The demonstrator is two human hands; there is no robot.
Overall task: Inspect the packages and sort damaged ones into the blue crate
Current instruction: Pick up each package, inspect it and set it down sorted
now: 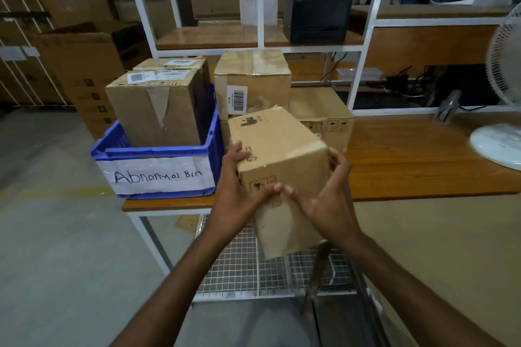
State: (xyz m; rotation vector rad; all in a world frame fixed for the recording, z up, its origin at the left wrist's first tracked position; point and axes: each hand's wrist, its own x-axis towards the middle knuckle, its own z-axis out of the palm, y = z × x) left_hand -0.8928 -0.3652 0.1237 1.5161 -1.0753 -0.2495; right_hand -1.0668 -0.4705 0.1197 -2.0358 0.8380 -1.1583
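Cartons (84, 65): were stacked at the far left of the frame, behind the table.
Blue crate (112, 135): was set on the table's left end, left of centre; a white strip marked "Abnormal Bin" was taped across its front wall.
Crated box (153, 110): was stood upright inside the blue crate; tape on its front face was seen torn and peeling, white labels on top.
Rear box (174, 63): was partly hidden behind the crated box, also within the crate area; whether it sat inside could not be told.
Left hand (236, 194): was wrapped on the held box's left edge, fingers curled onto the top face, thumb pressed on the near face.
Held box (282, 166): was gripped by both hands at lower centre of the frame, tilted, just right of the blue crate, in front of the table edge; handling marks were printed on it.
Right hand (327, 200): was clasped on the box's right edge, fingers curled behind, thumb on the near face, close to the other thumb.
Barcode box (252, 79): was stacked at centre, behind the held box.
Low box (324, 118): was lying just right of it on the table.
Table (423, 163): wooden top, right of centre.
Black device (317, 18): was sat on the upper shelf.
Fan (504, 93): white, at the right edge.
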